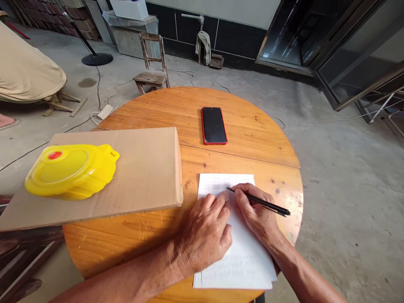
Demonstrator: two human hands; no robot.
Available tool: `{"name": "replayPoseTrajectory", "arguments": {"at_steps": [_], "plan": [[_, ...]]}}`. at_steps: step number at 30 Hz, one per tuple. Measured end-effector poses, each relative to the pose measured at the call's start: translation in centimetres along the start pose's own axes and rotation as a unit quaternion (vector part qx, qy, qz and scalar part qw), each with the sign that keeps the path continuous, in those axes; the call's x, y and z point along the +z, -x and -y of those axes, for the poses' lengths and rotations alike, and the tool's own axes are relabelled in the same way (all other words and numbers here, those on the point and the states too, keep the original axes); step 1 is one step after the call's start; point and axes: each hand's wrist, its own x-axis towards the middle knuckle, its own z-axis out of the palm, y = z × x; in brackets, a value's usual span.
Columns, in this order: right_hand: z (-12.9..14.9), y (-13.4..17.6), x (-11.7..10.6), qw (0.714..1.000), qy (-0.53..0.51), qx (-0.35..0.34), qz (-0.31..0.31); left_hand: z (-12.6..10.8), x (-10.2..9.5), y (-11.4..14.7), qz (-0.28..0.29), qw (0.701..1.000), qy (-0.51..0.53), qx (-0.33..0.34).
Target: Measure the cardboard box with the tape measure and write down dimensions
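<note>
Sheets of white paper (243,235) lie on the round wooden table (158,240), with rows of small handwritten characters near the top and bottom. My right hand (257,210) grips a black pen (268,205), its tip touching the paper near the end of a written row. Flat on the paper's left side rests my left hand (210,229), fingers stretched toward the writing and holding nothing. Part of the sheets is hidden beneath both hands.
A red-cased phone (214,125) lies farther back on the table. At left, a cardboard box (148,168) carries a yellow plastic case (74,170) with a red button, and overhangs the table's edge. Beyond stand a small wooden chair (153,63) and a black round stand base (97,59).
</note>
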Motion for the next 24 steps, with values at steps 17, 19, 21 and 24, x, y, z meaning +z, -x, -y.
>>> {"name": "replayPoseTrajectory", "arguments": {"at_steps": [17, 19, 21, 24], "plan": [[0.20, -0.16, 0.00, 1.000, 0.012, -0.010, -0.018, -0.05, -0.05, 0.00, 0.015, 1.000, -0.002, -0.005], [0.21, -0.15, -0.03, 1.000, 0.014, -0.010, -0.020, -0.03, -0.03, 0.04, 0.016, 1.000, 0.002, -0.004], [0.21, -0.13, -0.08, 1.000, 0.015, -0.008, -0.017, 0.01, -0.04, 0.04, 0.015, 1.000, 0.006, -0.001], [0.18, -0.11, -0.18, 1.000, 0.017, -0.007, -0.016, 0.09, -0.11, -0.01, 0.016, 1.000, 0.005, 0.003]]}}
